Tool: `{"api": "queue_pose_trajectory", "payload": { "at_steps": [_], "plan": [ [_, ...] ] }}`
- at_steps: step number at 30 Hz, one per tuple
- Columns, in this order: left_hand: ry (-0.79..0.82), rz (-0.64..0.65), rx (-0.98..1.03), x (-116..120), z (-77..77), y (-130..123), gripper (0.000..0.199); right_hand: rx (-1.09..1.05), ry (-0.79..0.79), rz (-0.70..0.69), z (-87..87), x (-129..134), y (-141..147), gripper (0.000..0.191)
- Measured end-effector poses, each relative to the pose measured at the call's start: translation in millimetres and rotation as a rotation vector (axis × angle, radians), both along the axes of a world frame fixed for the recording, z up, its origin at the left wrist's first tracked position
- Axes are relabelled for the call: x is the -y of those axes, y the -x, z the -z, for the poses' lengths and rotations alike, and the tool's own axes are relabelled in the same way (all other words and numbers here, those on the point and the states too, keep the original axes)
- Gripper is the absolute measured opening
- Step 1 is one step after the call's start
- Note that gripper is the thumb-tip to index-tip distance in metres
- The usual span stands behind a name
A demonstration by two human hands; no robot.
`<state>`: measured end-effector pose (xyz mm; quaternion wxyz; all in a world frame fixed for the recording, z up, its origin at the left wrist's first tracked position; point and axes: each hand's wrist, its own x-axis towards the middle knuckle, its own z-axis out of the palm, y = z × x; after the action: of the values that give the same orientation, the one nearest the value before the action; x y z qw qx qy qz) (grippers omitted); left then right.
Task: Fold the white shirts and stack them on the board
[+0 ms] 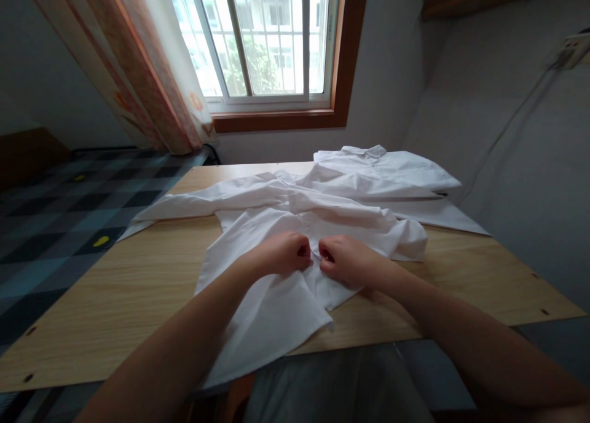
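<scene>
A white long-sleeved shirt [249, 241] lies spread and rumpled on the wooden tabletop [152, 275], its collar toward the window. One sleeve stretches out to the left; its lower hem hangs over the table's front edge. Over the shirt's front opening, my left hand [291, 252] is closed, fingers curled in a pinch on the white fabric. Facing it closely from the right, my right hand [343, 258] is also closed on the shirt. Whatever lies between the fingertips, such as a button, is too small to make out.
Folded white shirts [387, 168] lie at the back right of the table. A checked bed cover [59, 226] borders the left side. Behind stand a barred window [262, 48] and a patterned curtain [138, 60]. A cable [507, 122] runs down the right wall.
</scene>
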<state>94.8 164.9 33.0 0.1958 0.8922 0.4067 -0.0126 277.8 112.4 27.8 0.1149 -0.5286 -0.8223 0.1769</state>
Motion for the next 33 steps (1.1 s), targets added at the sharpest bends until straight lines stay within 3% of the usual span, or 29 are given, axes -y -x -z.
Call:
{"api": "queue_pose_trajectory", "payload": {
  "at_steps": [10,14,20,26,33],
  "plan": [
    [0.109,0.026,0.156,-2.4,-0.6,5.8,0.012,-0.604,0.307,0.008,10.9,-25.6,-11.9,0.012],
    [0.328,-0.040,0.198,-9.9,-4.9,12.3,0.019,-0.749,0.364,0.023,26.5,-29.9,-7.6,0.016],
    [0.652,-0.152,0.342,-18.0,-7.7,17.4,0.037,-0.854,0.349,0.059,31.2,-31.4,-4.7,0.021],
    [0.689,-0.205,0.361,-17.4,-4.8,16.3,0.039,-0.847,0.323,0.058,26.1,-25.7,0.0,0.021],
    [0.731,-0.181,0.388,-22.0,-6.0,21.4,0.039,-0.805,0.353,0.076,28.5,-24.1,2.0,0.020]
  ]
}}
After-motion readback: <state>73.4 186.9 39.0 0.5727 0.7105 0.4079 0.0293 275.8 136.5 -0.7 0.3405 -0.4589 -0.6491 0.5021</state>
